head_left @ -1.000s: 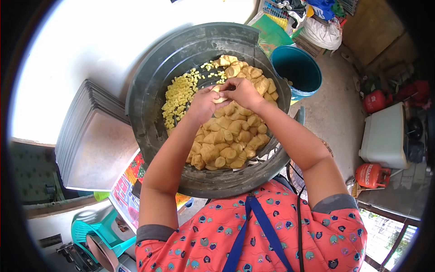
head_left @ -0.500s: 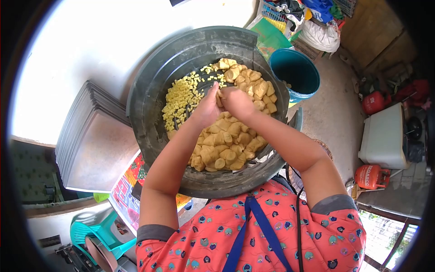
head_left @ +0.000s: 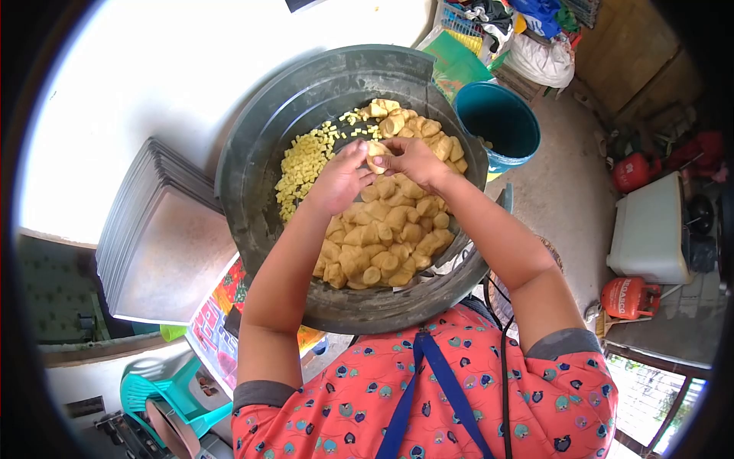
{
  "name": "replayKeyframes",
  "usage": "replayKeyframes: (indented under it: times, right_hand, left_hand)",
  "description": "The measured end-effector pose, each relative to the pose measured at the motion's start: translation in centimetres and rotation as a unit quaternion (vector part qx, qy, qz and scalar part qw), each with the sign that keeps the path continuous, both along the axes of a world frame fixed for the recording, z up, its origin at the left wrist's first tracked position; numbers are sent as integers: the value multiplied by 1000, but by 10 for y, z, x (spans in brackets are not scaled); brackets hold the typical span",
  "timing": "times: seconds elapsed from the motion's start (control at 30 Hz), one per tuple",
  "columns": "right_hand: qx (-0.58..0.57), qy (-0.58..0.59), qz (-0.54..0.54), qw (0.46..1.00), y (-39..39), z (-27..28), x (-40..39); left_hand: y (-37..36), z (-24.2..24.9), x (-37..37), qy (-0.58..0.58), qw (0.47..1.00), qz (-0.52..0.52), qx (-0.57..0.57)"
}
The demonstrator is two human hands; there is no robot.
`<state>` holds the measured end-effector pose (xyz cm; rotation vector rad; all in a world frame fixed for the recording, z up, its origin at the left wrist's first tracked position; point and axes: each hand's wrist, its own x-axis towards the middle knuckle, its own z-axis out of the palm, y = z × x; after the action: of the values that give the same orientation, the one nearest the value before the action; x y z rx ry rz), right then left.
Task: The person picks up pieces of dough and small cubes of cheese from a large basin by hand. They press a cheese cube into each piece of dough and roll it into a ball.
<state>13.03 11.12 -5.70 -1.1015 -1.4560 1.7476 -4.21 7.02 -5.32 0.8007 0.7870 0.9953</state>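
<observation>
A broad black tub (head_left: pixel 264 115) lay beneath a person's fingers, a heap of dough pieces (head_left: pixel 382 241) on its near and right sides, yellow cubes (head_left: pixel 300 164) to the left. The right hand (head_left: pixel 419 164) pinched one pale dough piece (head_left: pixel 376 157), its long axis pointing away from the body; the left hand (head_left: pixel 338 182) flanked it closely, fingers parted, contact unclear.

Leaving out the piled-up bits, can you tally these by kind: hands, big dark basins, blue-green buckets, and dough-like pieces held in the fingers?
Hands: 2 (left hand, right hand)
Big dark basin: 1
Blue-green bucket: 1
Held dough-like piece: 1
Total: 5
</observation>
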Motion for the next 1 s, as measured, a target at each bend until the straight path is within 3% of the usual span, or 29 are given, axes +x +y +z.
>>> replayKeyframes:
  times: [0.2,0.3,0.4,0.5,0.6,0.7,0.8,0.9,1.0]
  right_hand:
    - [71,-10,27,997,-5,3,2]
    - [2,97,49,994,-4,-5,1]
    - [-24,48,33,998,-3,-5,2]
    - [-39,38,44,998,3,-5,6]
    - [-25,64,59,996,3,-7,8]
    - [-59,82,47,994,0,-7,5]
    - [-72,19,26,997,-2,-4,-1]
    - [-47,-12,24,999,0,0,2]
    - [-35,15,16,999,6,-3,7]
  left_hand:
    - [-2,-10,2,102,992,70,-28]
    - [4,-18,-2,141,987,78,-10]
    - [5,-21,1,165,982,83,-21]
    - [1,-7,4,51,993,76,-71]
    - [-5,0,11,21,994,104,-28]
    - [0,-12,4,123,988,96,21]
    - [2,-25,0,223,967,91,80]
    - [2,-17,2,105,987,111,-44]
    - [0,2,-1,16,994,83,-62]
